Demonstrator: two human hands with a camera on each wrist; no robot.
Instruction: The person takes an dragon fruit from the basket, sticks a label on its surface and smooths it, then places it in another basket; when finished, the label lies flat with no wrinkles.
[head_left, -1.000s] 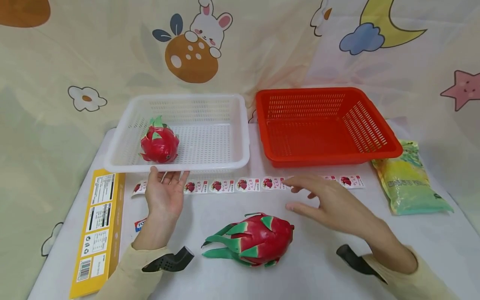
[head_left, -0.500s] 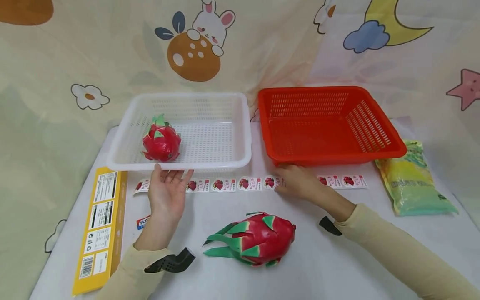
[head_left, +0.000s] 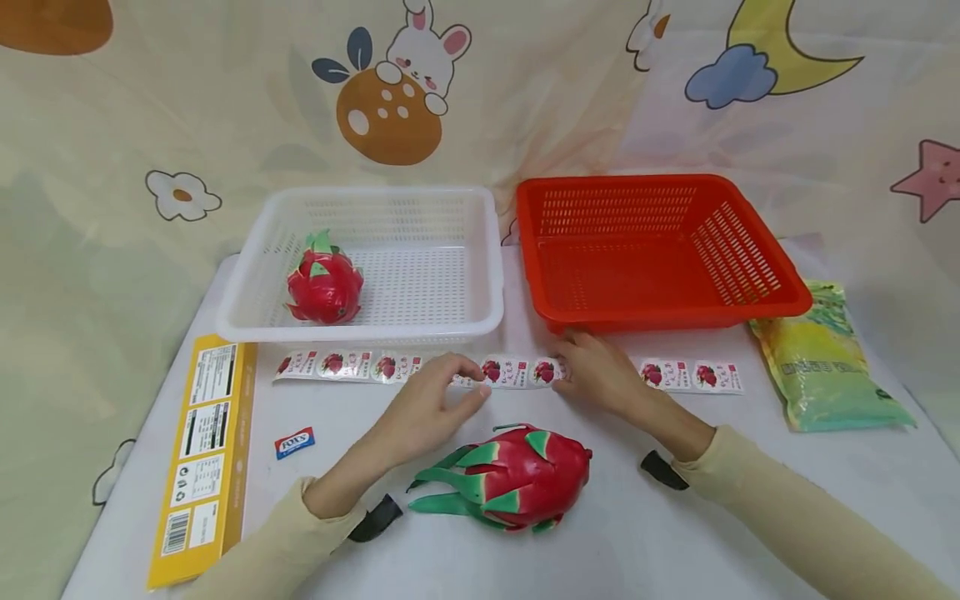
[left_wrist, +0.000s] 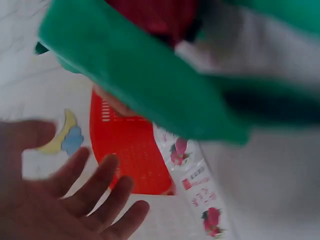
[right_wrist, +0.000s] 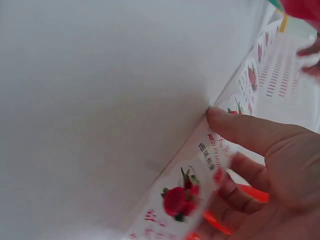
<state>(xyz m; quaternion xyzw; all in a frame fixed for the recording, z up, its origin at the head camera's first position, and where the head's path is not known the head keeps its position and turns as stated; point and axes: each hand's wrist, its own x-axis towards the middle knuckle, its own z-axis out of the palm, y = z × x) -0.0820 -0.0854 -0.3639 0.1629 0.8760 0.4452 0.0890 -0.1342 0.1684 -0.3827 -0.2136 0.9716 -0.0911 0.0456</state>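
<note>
On the white table, we see a long strip of stickers, which runs from left to right. Near the front edge of the red basket, the right hand has hold of this strip: the paper is pinched between the thumb and the curled fingers. The left hand holds nothing; its fingers are spread apart and a little bent, and it covers one part of the strip from the head view. Whether it touches the paper, we cannot tell. Closer to us lies one large dragon fruit on its side, its green tips pointing to the left. One smaller-looking dragon fruit sits inside the white basket, at the left. Further left we find a yellow box and, beside it, a small packet.
</note>
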